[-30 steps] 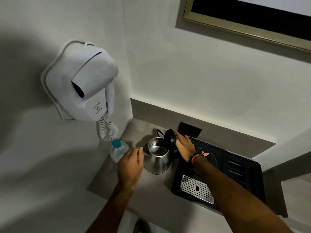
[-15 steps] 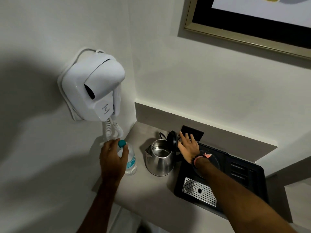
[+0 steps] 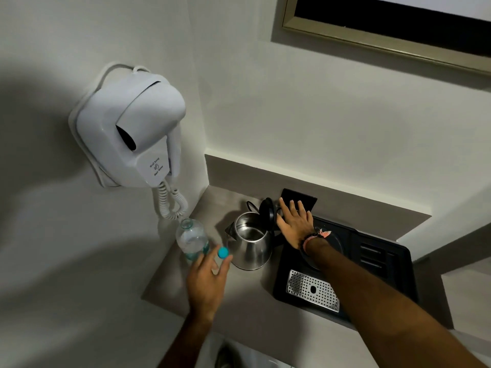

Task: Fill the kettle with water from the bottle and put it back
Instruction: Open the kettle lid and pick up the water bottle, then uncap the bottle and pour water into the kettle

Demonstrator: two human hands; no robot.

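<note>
A steel kettle (image 3: 249, 248) stands on the grey counter (image 3: 255, 312) with its black lid (image 3: 266, 212) flipped up, left of its black base tray (image 3: 377, 264). A clear water bottle (image 3: 191, 239) stands upright to the kettle's left, its neck uncapped. My left hand (image 3: 207, 281) hovers just in front of the bottle and pinches the blue cap (image 3: 223, 252) between its fingertips. My right hand (image 3: 295, 221) rests flat, fingers spread, behind the raised lid and over the tray's round base.
A white wall hair dryer (image 3: 132, 139) with a coiled cord (image 3: 170, 203) hangs on the left wall just above the bottle. The tray carries a perforated metal drip grid (image 3: 313, 289). A gold picture frame (image 3: 372, 35) hangs above.
My left hand went from the bottle's top to in front of it, taking the blue cap off; the bottle now stands uncapped. My right hand stayed by the kettle's lid.
</note>
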